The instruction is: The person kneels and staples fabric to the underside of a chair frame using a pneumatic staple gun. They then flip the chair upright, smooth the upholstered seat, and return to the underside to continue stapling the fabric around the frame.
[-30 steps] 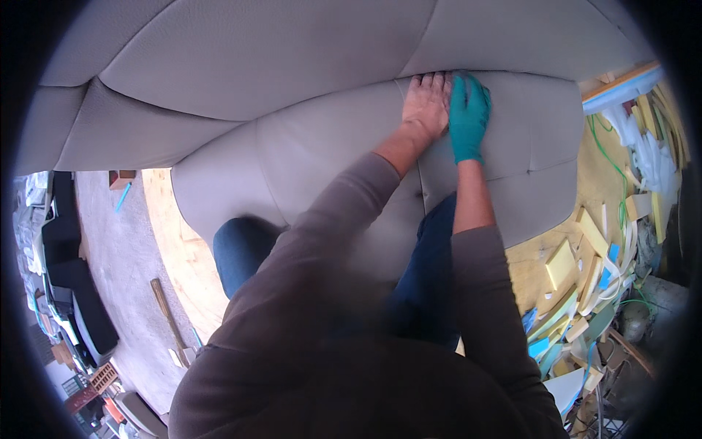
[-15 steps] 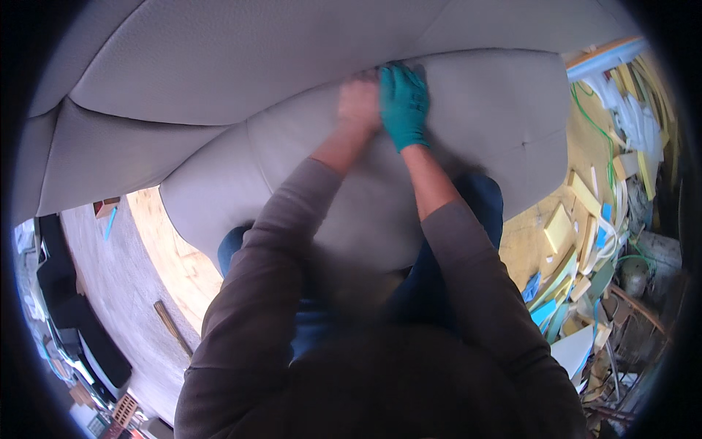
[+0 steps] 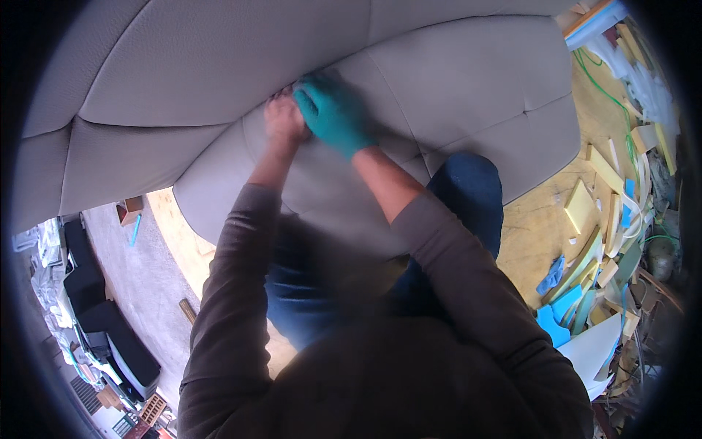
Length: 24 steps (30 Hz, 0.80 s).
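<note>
A grey upholstered sofa seat (image 3: 482, 80) stretches out in front of me, stitched with seams and a tufted point on its right. Against its far edge lies the padded grey backrest (image 3: 219, 58). My left hand (image 3: 285, 118), bare, is closed with its fingers curled at the crease where seat and backrest meet. Beside it, touching it, my right hand (image 3: 330, 113) wears a teal glove and is also closed at that crease. Both are slightly blurred, and whatever the fingertips hold is hidden. My knee (image 3: 468, 183) in blue jeans presses against the seat's near side.
Foam and board offcuts (image 3: 585, 271) are heaped on the right, with a green cord (image 3: 610, 91) above them. A blue cloth (image 3: 552, 274) lies nearby. To the left are black padded pieces (image 3: 117, 329), a small brown box (image 3: 130, 210) and a wooden stick (image 3: 188, 311) on the floor.
Both hands have shifted left along the crease between seat and backrest, staying side by side. The view has moved too, and more of the seat's right part shows.
</note>
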Available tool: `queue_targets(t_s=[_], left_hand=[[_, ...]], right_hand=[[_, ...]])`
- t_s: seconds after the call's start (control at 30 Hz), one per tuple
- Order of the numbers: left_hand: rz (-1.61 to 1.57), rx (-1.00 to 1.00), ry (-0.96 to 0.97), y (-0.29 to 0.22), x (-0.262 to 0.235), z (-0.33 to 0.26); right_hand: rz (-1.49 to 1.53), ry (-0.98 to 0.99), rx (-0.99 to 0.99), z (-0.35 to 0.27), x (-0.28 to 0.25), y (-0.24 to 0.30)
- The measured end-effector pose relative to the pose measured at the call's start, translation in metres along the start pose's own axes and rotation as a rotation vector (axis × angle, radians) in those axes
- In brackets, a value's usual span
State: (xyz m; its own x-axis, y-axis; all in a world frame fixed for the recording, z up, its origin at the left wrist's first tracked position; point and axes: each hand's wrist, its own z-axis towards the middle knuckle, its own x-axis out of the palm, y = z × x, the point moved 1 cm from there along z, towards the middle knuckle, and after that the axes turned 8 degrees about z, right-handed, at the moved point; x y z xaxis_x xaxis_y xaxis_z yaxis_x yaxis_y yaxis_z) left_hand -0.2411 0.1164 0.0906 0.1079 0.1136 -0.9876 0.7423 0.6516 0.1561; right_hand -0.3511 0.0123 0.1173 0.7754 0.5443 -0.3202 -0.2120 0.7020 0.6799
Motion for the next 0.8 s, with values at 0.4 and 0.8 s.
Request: queue_targets(t_s=[0.4, 0.8], left_hand=[[-0.095, -0.171, -0.066, 0.040, -0.029, -0.034], [-0.143, -0.128, -0.303, 0.021, -0.014, -0.095]], right_hand=[[0.090, -0.164, -0.012, -0.037, -0.009, 0.022], [-0.309, 0.087, -0.036, -0.030, 0.008, 0.021]])
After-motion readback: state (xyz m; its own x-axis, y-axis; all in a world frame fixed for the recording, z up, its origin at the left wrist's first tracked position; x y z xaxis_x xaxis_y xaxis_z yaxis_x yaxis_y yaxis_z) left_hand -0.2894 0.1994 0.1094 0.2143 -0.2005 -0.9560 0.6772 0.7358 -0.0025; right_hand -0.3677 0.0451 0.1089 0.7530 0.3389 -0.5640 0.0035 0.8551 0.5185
